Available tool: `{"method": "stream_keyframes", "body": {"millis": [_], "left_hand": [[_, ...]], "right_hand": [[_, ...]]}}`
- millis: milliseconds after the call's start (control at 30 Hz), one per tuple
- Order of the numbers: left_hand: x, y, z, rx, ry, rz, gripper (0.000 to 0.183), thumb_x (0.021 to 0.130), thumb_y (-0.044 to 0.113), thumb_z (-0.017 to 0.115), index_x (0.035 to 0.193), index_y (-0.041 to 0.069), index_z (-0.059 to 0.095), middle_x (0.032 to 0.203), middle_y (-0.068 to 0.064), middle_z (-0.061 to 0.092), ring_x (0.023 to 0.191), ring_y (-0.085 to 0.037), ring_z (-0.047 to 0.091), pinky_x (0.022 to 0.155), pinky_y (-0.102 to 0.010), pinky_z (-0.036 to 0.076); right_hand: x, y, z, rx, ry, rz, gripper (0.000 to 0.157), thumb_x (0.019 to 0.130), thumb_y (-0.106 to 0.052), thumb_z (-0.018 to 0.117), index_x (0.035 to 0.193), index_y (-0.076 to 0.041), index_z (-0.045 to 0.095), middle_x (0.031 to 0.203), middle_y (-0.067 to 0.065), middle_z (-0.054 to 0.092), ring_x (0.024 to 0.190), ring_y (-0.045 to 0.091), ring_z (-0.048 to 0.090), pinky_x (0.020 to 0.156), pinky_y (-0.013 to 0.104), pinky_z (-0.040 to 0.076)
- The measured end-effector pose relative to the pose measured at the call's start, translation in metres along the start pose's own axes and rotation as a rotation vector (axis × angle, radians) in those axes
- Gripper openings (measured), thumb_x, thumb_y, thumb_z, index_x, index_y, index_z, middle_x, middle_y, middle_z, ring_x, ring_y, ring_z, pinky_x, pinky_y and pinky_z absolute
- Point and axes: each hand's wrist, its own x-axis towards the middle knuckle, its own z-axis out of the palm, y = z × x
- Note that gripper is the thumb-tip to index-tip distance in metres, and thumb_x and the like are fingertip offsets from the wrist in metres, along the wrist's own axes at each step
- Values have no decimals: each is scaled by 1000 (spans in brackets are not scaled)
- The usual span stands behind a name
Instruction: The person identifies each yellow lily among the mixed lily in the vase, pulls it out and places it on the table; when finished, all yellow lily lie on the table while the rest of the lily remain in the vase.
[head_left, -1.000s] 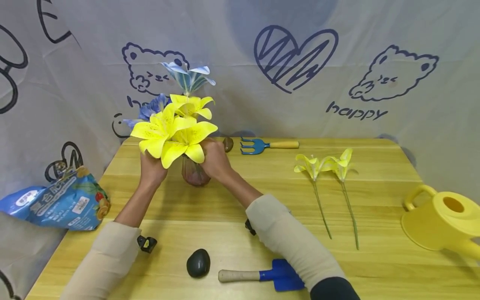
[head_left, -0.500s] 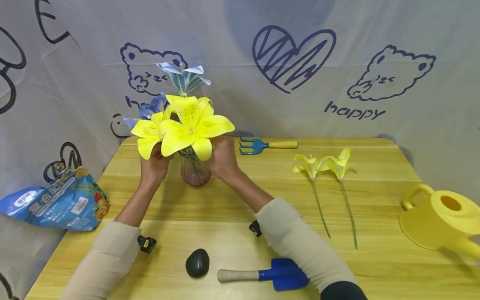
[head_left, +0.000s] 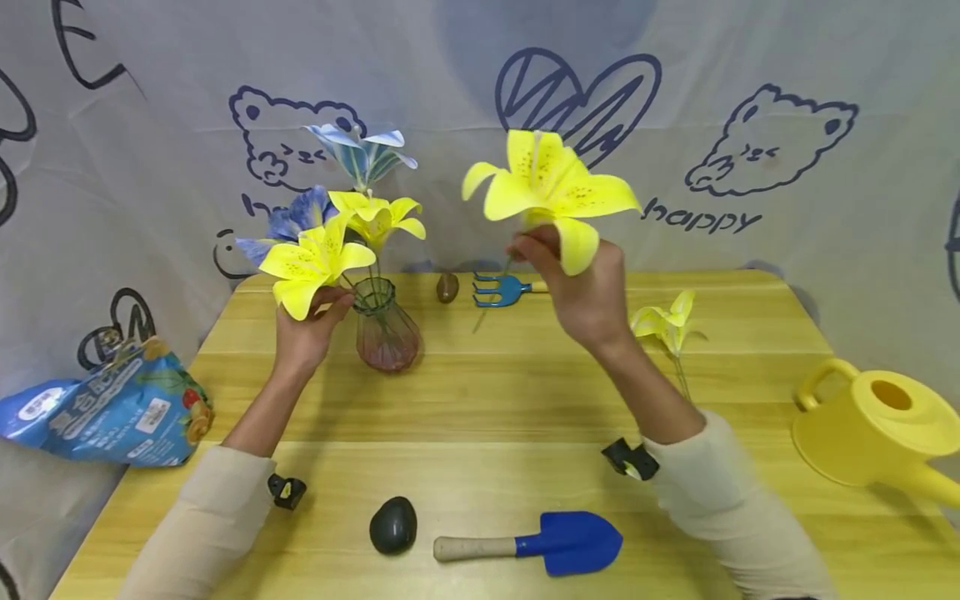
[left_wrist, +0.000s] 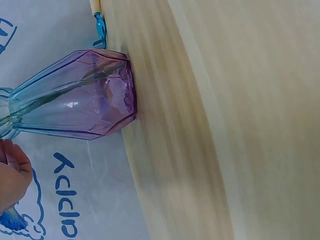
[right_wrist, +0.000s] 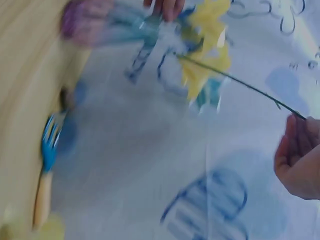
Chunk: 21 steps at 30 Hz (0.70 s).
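Note:
A ribbed glass vase (head_left: 387, 337), pinkish below and bluish-green at the neck, stands upright on the table. Stems of two yellow lilies (head_left: 311, 262), a pale blue flower (head_left: 363, 158) and a blue-violet flower (head_left: 296, 218) rise from it. My left hand (head_left: 307, 329) holds the vase at its rim, fingertips against the neck; a lily partly hides this grip. Raised at mid-table, my right hand (head_left: 581, 283) pinches the stem of another yellow lily (head_left: 551, 192) just under its bloom. In the right wrist view that lily's long green stem (right_wrist: 240, 84) points toward the vase.
At the back lie a brown stone (head_left: 447, 287) and a blue hand rake (head_left: 502, 290). One more yellow lily (head_left: 671, 325) lies behind my right forearm. A yellow watering can (head_left: 870, 425) stands right, a blue bag (head_left: 135, 408) left. A black stone (head_left: 393, 526) and blue trowel (head_left: 573, 543) lie in front.
My right hand has left the vase, moving right and up with one yellow lily, whose stem is now out of the vase. My left hand has stayed at the vase.

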Motion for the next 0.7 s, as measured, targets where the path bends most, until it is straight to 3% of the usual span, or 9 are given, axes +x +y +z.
{"method": "stream_keyframes", "body": {"millis": [200, 367, 567, 700], "left_hand": [[-2, -16, -9, 42, 11, -69, 23, 78, 5, 66, 98, -6, 62, 88, -1, 64, 86, -13, 60, 68, -20, 49], [-3, -25, -16, 84, 11, -95, 29, 78, 11, 67, 103, -2, 62, 92, -3, 65, 87, -11, 60, 71, -19, 49], [-5, -30, -17, 160, -111, -152, 35, 80, 18, 66, 110, 2, 58, 102, -6, 62, 95, -16, 57, 76, -21, 48], [-8, -34, -19, 211, -262, -203, 45, 79, 20, 67, 119, 6, 53, 116, -9, 54, 107, -24, 50, 83, -31, 47]], "right_hand": [[-33, 27, -63, -208, -130, 267, 12, 84, -1, 56, 88, 10, 61, 82, 19, 63, 74, 22, 61, 67, 24, 52], [-69, 77, -87, -277, -242, 433, 18, 87, -14, 57, 90, 1, 66, 81, 11, 65, 72, 18, 62, 63, 22, 52], [-98, 120, -92, -412, -384, 488, 15, 86, -17, 57, 89, -7, 67, 74, 4, 64, 67, 20, 60, 57, 25, 50], [-108, 136, -86, -429, -476, 559, 14, 87, -14, 57, 86, -4, 66, 69, 7, 61, 56, 18, 52, 47, 22, 41]]}}
